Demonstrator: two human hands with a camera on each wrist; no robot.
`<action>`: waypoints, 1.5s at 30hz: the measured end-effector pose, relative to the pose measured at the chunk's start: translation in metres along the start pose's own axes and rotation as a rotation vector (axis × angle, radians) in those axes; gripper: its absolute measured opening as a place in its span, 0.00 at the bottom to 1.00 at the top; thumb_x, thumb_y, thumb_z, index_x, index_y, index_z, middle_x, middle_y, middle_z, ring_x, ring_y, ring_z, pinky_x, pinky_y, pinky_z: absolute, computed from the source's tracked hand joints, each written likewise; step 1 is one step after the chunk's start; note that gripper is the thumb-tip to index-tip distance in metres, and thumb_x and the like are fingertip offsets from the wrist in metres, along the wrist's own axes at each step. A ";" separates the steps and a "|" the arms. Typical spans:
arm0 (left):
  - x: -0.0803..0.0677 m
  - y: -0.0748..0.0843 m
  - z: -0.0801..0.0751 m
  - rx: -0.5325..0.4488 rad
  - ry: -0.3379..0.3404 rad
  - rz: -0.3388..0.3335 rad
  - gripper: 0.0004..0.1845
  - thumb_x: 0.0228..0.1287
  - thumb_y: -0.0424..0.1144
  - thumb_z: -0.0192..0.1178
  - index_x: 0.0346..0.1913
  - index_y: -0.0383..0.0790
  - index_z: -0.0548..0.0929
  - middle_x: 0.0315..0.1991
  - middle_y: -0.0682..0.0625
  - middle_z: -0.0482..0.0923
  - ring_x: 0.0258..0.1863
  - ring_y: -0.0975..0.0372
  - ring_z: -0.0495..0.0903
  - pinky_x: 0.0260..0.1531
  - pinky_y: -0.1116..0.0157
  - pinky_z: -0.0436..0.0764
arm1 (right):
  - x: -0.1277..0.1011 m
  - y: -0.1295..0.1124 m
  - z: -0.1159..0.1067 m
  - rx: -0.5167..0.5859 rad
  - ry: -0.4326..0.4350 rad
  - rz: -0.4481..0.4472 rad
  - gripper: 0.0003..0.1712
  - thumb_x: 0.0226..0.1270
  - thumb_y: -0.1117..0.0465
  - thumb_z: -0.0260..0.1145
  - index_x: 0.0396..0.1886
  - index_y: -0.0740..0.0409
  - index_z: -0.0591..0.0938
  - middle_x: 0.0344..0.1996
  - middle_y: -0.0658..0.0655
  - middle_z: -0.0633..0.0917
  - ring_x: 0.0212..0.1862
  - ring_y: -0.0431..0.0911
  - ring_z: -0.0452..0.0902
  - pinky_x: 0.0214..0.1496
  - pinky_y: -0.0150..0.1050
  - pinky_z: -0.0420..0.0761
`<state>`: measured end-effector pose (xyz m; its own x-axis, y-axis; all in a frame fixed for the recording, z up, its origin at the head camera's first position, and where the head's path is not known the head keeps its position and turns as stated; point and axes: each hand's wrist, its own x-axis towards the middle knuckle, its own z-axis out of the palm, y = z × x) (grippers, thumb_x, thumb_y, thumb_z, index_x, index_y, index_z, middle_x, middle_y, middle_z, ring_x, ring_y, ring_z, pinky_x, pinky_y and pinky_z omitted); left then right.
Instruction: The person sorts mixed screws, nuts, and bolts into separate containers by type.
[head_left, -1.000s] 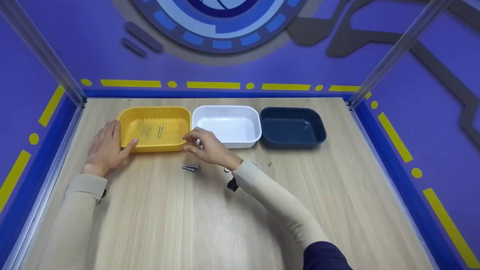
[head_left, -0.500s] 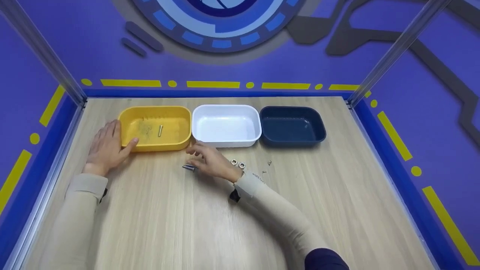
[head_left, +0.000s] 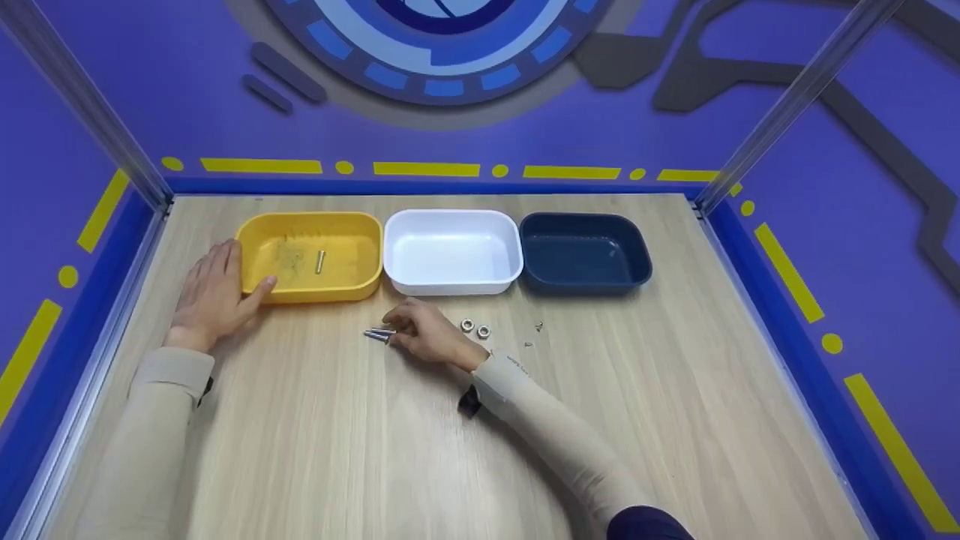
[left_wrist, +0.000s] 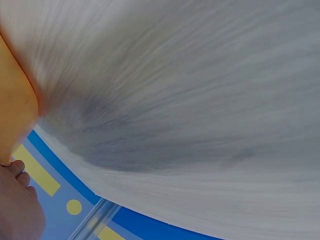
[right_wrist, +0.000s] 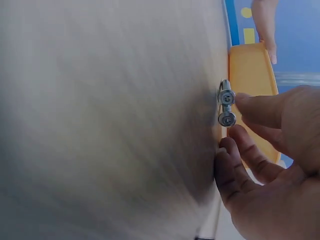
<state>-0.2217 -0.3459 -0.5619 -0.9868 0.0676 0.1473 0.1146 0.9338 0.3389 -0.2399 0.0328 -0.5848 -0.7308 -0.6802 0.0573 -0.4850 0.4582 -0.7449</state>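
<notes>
My left hand rests with straight fingers against the left side of the yellow bin, thumb at its front rim. Inside that bin lies one metal bolt. My right hand is low over the table at two silver bolts lying in front of the bins. In the right wrist view the thumb is right at the upper bolt head. The fingertips sit just below the lower bolt head, with a gap between thumb and fingers.
A white bin and a dark blue bin stand in a row right of the yellow one. Two nuts and two tiny screws lie on the wooden table. Purple walls enclose the back and sides.
My right hand has drawn back from the yellow bin's right edge, down to the bolts on the table, uncovering the nuts. The left hand has stayed put.
</notes>
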 end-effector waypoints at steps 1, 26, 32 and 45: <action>0.000 0.000 0.000 0.000 0.000 -0.002 0.53 0.81 0.67 0.45 0.83 0.21 0.47 0.81 0.21 0.50 0.81 0.29 0.50 0.83 0.34 0.48 | 0.000 0.000 0.001 0.005 -0.001 0.008 0.16 0.69 0.69 0.74 0.55 0.65 0.88 0.50 0.60 0.85 0.48 0.47 0.86 0.53 0.30 0.86; -0.003 -0.003 0.002 -0.005 -0.014 -0.018 0.54 0.81 0.68 0.44 0.83 0.22 0.44 0.82 0.22 0.48 0.82 0.30 0.49 0.83 0.35 0.46 | 0.008 0.000 0.009 -0.154 0.029 -0.002 0.09 0.69 0.69 0.71 0.45 0.60 0.92 0.41 0.57 0.86 0.42 0.41 0.78 0.44 0.27 0.78; -0.002 -0.001 0.002 -0.009 -0.019 -0.019 0.55 0.81 0.68 0.43 0.84 0.22 0.43 0.82 0.22 0.47 0.82 0.29 0.49 0.83 0.35 0.46 | 0.009 0.003 0.008 -0.143 0.059 0.004 0.07 0.70 0.68 0.71 0.43 0.60 0.93 0.37 0.56 0.87 0.39 0.40 0.77 0.42 0.27 0.77; -0.001 0.000 0.002 -0.018 -0.010 -0.012 0.54 0.81 0.67 0.44 0.84 0.23 0.44 0.83 0.22 0.47 0.82 0.30 0.49 0.84 0.36 0.46 | 0.012 0.004 0.008 -0.143 0.091 0.043 0.05 0.74 0.65 0.71 0.42 0.60 0.92 0.37 0.55 0.86 0.40 0.40 0.77 0.44 0.30 0.78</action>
<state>-0.2209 -0.3458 -0.5639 -0.9891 0.0598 0.1342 0.1046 0.9280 0.3575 -0.2466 0.0223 -0.5929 -0.7898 -0.6064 0.0921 -0.5107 0.5671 -0.6462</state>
